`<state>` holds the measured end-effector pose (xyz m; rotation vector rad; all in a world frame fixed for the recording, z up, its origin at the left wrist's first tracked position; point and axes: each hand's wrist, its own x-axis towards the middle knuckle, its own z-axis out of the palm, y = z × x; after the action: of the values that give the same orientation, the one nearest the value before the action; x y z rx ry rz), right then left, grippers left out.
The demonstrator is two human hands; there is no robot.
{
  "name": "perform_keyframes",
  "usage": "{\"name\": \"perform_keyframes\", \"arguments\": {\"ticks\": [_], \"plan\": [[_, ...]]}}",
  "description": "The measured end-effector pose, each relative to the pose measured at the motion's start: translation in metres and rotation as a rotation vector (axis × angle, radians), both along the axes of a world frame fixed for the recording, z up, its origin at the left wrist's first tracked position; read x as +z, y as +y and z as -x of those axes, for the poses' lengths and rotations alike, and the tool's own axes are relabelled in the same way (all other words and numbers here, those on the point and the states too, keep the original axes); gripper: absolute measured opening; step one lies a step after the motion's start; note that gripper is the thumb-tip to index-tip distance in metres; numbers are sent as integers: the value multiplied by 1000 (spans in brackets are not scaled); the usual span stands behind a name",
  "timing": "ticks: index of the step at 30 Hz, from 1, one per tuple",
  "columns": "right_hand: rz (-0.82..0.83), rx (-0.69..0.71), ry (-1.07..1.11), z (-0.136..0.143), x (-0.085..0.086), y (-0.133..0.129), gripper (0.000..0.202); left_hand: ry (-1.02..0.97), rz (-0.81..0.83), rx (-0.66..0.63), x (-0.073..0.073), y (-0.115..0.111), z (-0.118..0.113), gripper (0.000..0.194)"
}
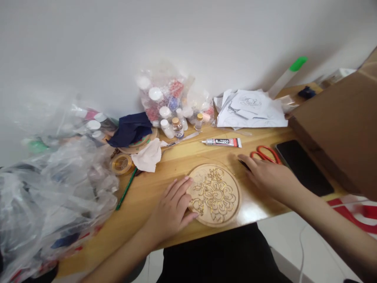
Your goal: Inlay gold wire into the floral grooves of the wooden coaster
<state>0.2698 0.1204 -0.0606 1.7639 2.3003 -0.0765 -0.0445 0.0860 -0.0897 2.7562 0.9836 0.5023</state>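
Operator: Head view. State the position of the workpiece and the hands.

Technician: The round board (224,192) lies flat on the table (176,157), between the hands. The left hand (173,206) is loosely spread, its fingers resting on the board's near-left edge; it does not grasp it. The right hand (263,173) is partly curled beside the board, at a slim dark tool (244,164). Whether the tool is gripped cannot be told.

Operator: Which step is in hand?

Technician: By judgement, steadying the board while handling the tool. Gold wire (218,195) forms a flower on its face; the upper-left part appears to show only drawn lines.

Operator: What does the next move call for?

Technician: Light, steady left-hand pressure, and a sure pinch on the tool before lifting. Mind the scissors (276,156) just beyond the right hand. The glue tube (222,142) lies ahead of both hands; the wire spool (121,163), beyond and left of the left hand.
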Motion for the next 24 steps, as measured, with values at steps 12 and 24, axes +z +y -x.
{"name": "perform_keyframes", "arguments": {"ticks": [12, 24], "plan": [[174, -252, 1870, 30, 22, -21, 28, -59, -148, -121, -4, -12, -29, 43], [-122, -245, 1319, 79, -15, -25, 31, -18, 8, -74, -14, -8, -33, 58]]}}
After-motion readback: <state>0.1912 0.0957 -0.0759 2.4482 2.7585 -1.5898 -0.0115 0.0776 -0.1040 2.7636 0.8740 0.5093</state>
